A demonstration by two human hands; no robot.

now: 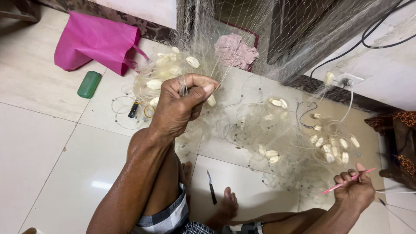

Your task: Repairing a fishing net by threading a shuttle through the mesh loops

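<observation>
- Two bare hands are seen above a tiled floor, where a pale fishing net with white oval floats is heaped
- The left hand is closed tight, a bunch of the net's mesh pinched between thumb and fingers and held up taut
- The right hand is curled shut around a thin pink netting needle, low at the right, beside the net's edge
- A small knife is laid on the tiles between the legs, near a bare foot
- A magenta bag and a green case are placed at the upper left
</observation>
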